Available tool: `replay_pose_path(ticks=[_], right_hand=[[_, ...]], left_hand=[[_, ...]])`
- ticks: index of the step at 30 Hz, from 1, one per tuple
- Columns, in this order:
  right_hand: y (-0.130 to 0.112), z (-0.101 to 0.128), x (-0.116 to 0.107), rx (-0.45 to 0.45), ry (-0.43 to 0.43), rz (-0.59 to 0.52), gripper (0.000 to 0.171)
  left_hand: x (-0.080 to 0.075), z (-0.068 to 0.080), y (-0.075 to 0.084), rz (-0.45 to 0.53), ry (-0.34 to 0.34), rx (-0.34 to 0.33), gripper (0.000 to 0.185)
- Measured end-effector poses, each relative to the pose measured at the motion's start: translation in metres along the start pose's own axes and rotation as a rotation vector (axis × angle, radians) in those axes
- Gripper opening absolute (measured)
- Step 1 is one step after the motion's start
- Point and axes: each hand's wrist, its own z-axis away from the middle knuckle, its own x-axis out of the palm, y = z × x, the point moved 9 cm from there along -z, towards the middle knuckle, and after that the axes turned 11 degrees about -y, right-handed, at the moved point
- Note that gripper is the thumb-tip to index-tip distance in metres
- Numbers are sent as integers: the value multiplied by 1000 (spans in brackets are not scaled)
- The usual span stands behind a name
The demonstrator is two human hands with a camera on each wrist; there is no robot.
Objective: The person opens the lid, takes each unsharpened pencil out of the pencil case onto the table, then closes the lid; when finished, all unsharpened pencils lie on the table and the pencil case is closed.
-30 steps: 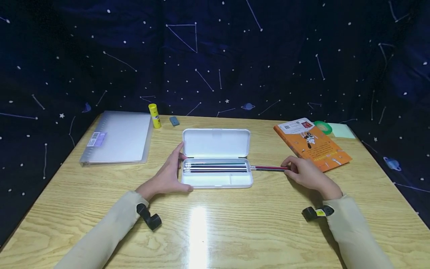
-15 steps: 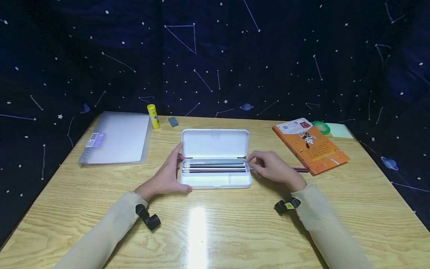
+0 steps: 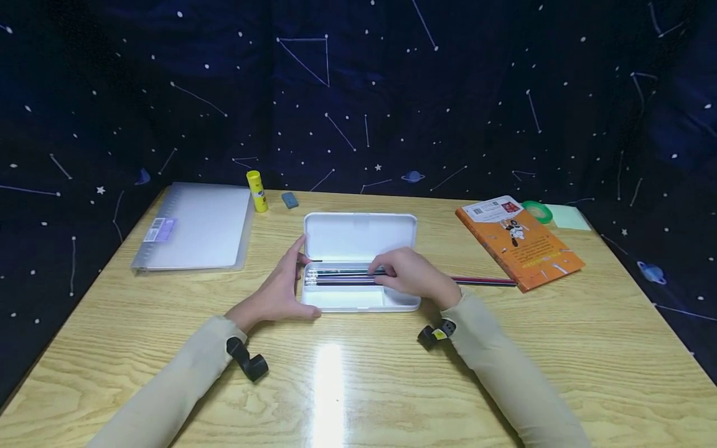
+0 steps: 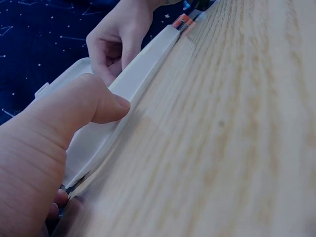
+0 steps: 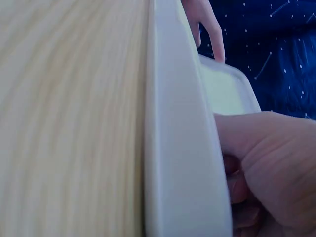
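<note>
White plastic is under both hands: an open case [image 3: 361, 274] sits mid-table, its lid [image 3: 361, 237] standing up at the 12 o'clock side. The left hand [image 3: 278, 291] braces the case's 9 o'clock end, fingers straight along the end wall and the thumb lying flat against the front wall, as the left wrist view shows; it grips nothing. The right hand [image 3: 412, 277] lies over the case's 3 o'clock half, fingers curled down onto the pencils [image 3: 342, 276] that lie lengthwise in the rear tray; whether it pinches one or only presses on them cannot be told. The front tray [image 3: 344, 297] shows bare white.

At 3 o'clock from the case, just beyond the right hand, a red pencil [image 3: 484, 281] lies on the table [image 3: 358, 386], its far end touching or slipping under an orange book [image 3: 521, 242]. Further at 2 o'clock are a green tape roll [image 3: 539, 212] and a pale green notepad [image 3: 568, 218]. At 10 o'clock lies a clear binder [image 3: 193, 229], with a yellow glue stick [image 3: 257, 192] and a grey eraser [image 3: 289, 200] near 11 o'clock. Starry dark blue cloth [image 3: 358, 93] backs the table.
</note>
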Motion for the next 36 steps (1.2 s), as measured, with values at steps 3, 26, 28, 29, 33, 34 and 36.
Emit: replay_pose_path(ticks=[3,26,28,29,33,34,36], right_hand=[[-8,-5,0,-17,11,29,10],[-1,18,-15,104,83,58,10],[9,28,-19,131,94,23,9],[14,33,-21,144,100,10,9],[40,62,-28,198,134,-23,7],[47,70,-30,209,141,-26,7],[62,88,-32,237,152,-22,6]], left_hand=[[0,-1,1,-3,-4,-2,136],[2,-2,0,-6,-11,-14,136],[1,-2,0,-8,-11,-16,136],[1,-2,-1,-9,-10,-18,136],[1,-1,0,-20,-9,-21,136],[1,-1,0,-20,-10,-21,136],[2,-2,0,-19,-13,-20,136]])
